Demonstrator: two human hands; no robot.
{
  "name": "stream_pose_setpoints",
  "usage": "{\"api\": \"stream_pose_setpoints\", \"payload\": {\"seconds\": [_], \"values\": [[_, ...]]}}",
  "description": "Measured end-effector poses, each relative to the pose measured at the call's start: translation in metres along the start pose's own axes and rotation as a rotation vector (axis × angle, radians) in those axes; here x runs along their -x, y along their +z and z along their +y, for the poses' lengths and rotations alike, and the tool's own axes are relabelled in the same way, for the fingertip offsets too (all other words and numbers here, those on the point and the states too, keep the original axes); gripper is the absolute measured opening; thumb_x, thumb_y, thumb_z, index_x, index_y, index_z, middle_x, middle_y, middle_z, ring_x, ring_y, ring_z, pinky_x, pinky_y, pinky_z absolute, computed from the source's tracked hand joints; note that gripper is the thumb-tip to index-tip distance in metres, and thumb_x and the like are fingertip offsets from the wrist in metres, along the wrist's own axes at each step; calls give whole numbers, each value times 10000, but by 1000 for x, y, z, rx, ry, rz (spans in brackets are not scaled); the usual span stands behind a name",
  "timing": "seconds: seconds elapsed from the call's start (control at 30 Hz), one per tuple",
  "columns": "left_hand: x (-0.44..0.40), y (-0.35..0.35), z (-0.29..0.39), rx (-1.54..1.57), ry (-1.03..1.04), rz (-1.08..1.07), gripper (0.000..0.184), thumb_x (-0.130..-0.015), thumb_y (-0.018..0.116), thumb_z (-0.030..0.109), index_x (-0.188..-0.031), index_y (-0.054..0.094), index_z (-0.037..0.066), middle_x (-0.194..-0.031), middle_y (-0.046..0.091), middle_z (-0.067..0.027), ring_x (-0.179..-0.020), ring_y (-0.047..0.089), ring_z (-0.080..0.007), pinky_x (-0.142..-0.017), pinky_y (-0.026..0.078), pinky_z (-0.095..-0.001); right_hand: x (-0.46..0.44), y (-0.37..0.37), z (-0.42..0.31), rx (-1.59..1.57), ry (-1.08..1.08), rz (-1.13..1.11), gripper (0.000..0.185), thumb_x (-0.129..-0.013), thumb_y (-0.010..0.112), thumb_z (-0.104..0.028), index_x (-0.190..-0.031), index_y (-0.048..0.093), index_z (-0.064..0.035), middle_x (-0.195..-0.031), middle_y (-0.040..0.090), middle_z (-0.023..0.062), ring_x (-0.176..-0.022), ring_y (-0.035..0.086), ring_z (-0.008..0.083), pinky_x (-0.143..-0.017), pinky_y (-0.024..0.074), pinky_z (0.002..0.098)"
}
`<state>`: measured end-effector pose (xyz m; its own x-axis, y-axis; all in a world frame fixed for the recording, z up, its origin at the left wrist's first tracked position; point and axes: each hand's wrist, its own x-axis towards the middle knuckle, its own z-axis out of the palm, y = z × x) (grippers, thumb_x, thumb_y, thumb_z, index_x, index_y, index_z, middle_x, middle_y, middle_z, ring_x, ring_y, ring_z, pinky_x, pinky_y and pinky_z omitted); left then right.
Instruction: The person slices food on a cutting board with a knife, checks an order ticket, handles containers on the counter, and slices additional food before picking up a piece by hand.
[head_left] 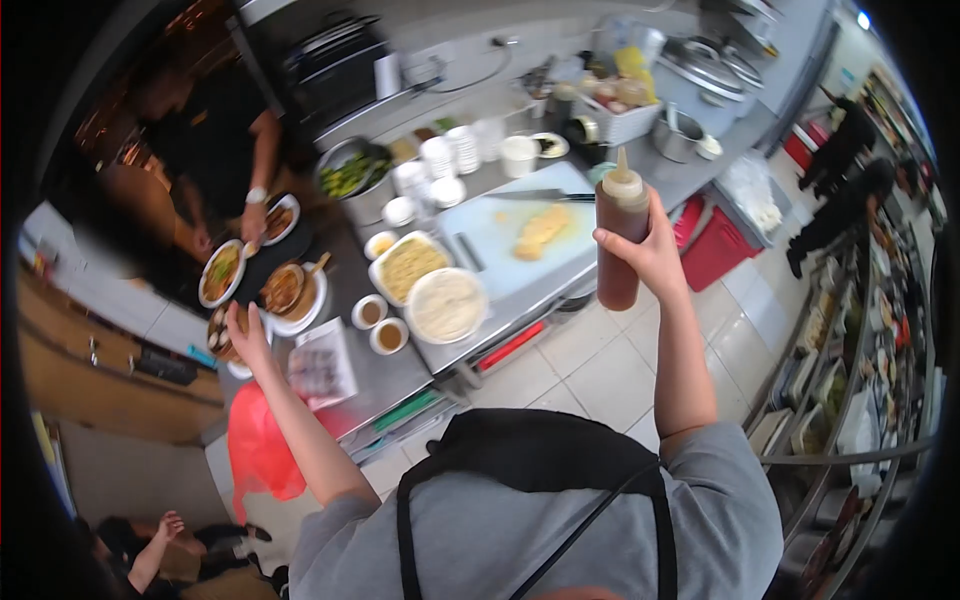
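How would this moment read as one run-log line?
right hand: gripping brown-filled squeeze bottle | left hand: at plated food, contact unclear | cutting board: knife, yellow food

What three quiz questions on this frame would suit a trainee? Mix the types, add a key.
1. Which of the person's own hands grips the squeeze bottle?
2. True or false: the bottle's nozzle points up.
3. Which lies on the cutting board along with the knife?
A) a red plastic bag
B) a yellowish piece of food
C) a stack of white cups

Key:
1. The right hand.
2. True.
3. B.
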<state>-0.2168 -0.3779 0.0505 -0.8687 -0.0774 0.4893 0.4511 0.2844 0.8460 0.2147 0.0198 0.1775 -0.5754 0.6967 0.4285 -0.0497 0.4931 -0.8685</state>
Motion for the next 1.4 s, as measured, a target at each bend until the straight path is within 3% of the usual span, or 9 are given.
{"api": "stream_pose_setpoints", "payload": {"seconds": [0.13,0.27,0.43,0.6,0.67,0.8,1.07,1.23,1.4], "values": [[88,96,66,321,-101,-264,385,-875,640,168,-1200,545,-14,-1222,551,-104,-1146,498,-195,-1017,342,-316,26,-98,49,118,108,137,754,-675,785,-235,-1288,396,-30,-1131,588,149,-1067,563,250,-934,423,367],[134,169,119,231,-100,-450,317,-862,633,119,-1157,596,9,-1300,519,-142,-1187,482,-233,-1039,320,-341,32,-156,80,219,162,172,737,-678,776,-238,-1279,401,-35,-1114,594,170,-1039,578,262,-913,437,375],[142,212,168,124,-21,-480,109,-790,693,100,-791,677,-8,-1243,560,-187,-1118,549,-253,-941,389,-312,0,-179,127,195,129,203,745,-668,776,-235,-1275,400,-22,-1101,596,184,-1049,577,277,-913,436,382],[126,236,173,99,66,-354,133,-809,683,105,-774,668,-22,-1170,613,-159,-1072,572,-231,-893,416,-305,-66,-153,146,122,112,69,709,-659,787,-255,-1225,423,-34,-1087,606,173,-1031,597,280,-889,455,381],[122,247,173,249,-91,-305,137,-837,652,102,-797,673,-28,-1160,613,-167,-1060,573,-223,-898,415,-311,-101,-143,148,114,92,8,700,-656,791,-258,-1212,428,-37,-1082,609,171,-1026,600,280,-883,460,377],[117,276,182,333,-77,-337,140,-854,634,87,-916,687,-27,-1153,611,-133,-957,585,-144,-822,447,-254,-173,-119,175,140,21,-126,697,-643,799,-272,-1198,446,-43,-1050,623,169,-995,616,279,-840,484,379],[151,304,236,356,-143,-303,128,-872,624,87,-821,665,-23,-1148,607,-132,-887,607,-130,-758,489,-241,-325,-58,249,278,-30,-188,727,-628,776,-375,-1167,477,11,-1049,619,238,-987,608,360,-855,474,397],[190,300,260,250,-239,-241,179,-891,593,79,-1048,641,8,-1174,600,-101,-922,622,-158,-763,504,-249,-398,-6,298,287,-47,-209,733,-636,809,-324,-1192,459,3,-1061,616,222,-999,607,344,-844,482,395],[218,296,276,195,-283,-92,181,-878,608,67,-1045,644,8,-1153,611,-100,-952,609,-145,-777,500,-250,-445,32,352,307,-141,-165,681,-635,811,-234,-1165,455,3,-1055,614,230,-1014,594,365,-840,479,412]]}}
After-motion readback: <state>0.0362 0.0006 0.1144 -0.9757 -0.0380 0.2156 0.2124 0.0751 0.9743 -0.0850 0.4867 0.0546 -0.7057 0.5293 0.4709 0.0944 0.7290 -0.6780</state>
